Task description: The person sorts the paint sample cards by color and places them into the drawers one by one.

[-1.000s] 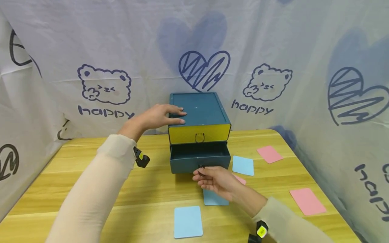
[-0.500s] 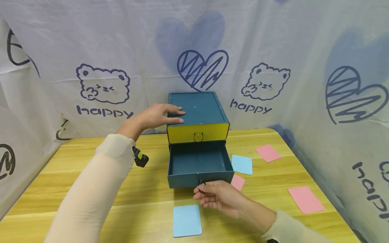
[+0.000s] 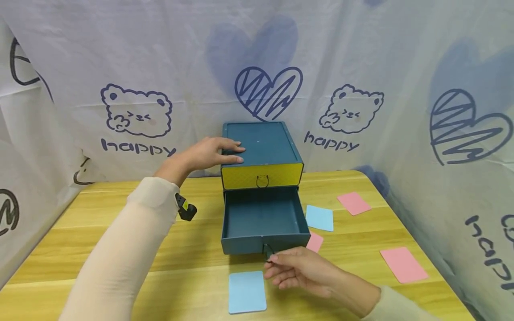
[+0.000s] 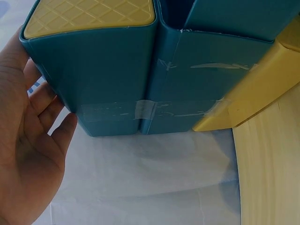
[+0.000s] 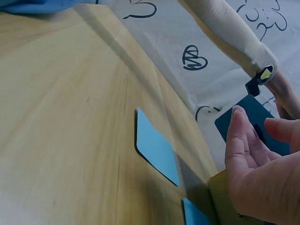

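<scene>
On the table stands a dark teal drawer box (image 3: 261, 145) with a yellow upper drawer front (image 3: 238, 177) and a small loop handle. The teal lower drawer (image 3: 263, 218) is pulled far out, and nothing lies inside it. My left hand (image 3: 209, 154) rests on the left of the box top; the left wrist view shows its fingers along the box's edge. My right hand (image 3: 303, 269) is at the lower drawer's dark loop handle (image 3: 267, 250), thumb and forefinger pinching it. In the right wrist view the same hand (image 5: 262, 173) partly hides the handle.
Blue cards (image 3: 247, 292) and pink cards (image 3: 403, 264) lie on the wooden table (image 3: 192, 267), one pink card (image 3: 315, 241) partly behind the right hand. Behind and beside the table hangs a white curtain (image 3: 192, 53) with bear and heart drawings.
The lower drawer has slid out toward me, drawn by my right hand, covering a blue card seen earlier. Lately the hand shifted slightly down and right. The left hand stayed on the box.
</scene>
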{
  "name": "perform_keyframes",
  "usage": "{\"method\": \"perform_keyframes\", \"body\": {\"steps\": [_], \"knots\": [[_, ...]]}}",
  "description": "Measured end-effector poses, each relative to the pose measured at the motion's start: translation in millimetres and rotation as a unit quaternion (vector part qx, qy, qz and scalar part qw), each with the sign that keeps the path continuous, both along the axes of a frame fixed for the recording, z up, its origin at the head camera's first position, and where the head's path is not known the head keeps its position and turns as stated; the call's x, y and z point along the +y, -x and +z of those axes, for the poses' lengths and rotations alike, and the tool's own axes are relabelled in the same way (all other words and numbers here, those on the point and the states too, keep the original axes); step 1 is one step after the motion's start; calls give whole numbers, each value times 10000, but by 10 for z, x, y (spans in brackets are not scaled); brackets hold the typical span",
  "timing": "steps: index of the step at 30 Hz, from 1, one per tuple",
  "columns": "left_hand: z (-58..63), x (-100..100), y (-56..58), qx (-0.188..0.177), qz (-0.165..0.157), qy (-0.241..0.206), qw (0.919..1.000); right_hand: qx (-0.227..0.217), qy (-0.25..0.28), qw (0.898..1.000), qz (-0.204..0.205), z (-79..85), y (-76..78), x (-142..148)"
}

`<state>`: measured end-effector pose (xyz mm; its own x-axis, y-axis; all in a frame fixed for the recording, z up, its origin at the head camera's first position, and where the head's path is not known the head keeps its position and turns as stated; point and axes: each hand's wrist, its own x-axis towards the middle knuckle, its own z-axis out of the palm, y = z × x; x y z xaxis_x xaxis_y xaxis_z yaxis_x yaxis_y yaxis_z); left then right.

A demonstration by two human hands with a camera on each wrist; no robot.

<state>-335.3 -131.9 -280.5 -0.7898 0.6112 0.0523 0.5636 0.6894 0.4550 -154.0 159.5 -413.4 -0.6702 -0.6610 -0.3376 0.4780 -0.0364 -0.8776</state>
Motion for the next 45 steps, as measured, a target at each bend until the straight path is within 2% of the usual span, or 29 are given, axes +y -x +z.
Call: {"method": "perform_keyframes", "body": {"steps": [9, 14, 18, 22, 24, 29, 31, 34, 37, 39, 42, 45], "knots": [[18, 12, 5, 4, -32, 53, 10000, 878, -294, 9950, 387, 136, -11, 295], [33, 5, -9, 1, -20, 59, 10000, 1451, -645, 9870, 265, 253, 32, 538], [32, 7, -8, 12, -17, 51, 10000, 1793, -1054, 9780, -147, 269, 110, 758], [27, 5, -8, 38, -6, 39, 10000, 2100, -1631, 9607, -799, 211, 182, 922], [23, 2, -6, 46, -1, 21, 10000, 2329, -1981, 9459, -1082, 140, 225, 971], [19, 0, -9, 35, 30, 26, 10000, 3309, -2932, 8863, -1381, -163, 367, 1037], [14, 1, -4, 36, 28, 43, 10000, 3598, -3151, 8667, -1414, -291, 420, 1050], [10, 0, 3, 30, 13, 42, 10000, 3739, -3321, 8550, -1374, -438, 480, 1048], [3, 2, 11, 30, 2, 40, 10000, 3780, -3468, 8482, -1316, -535, 525, 1027], [2, 3, 9, 27, 10, 30, 10000, 3798, -3501, 8469, -1263, -577, 549, 1002], [1, 4, 5, 47, 25, 44, 10000, 3716, -3520, 8505, -1212, -619, 565, 955], [-1, 5, 1, 41, 53, 50, 10000, 3798, -3655, 8418, -1162, -660, 568, 910]]}}
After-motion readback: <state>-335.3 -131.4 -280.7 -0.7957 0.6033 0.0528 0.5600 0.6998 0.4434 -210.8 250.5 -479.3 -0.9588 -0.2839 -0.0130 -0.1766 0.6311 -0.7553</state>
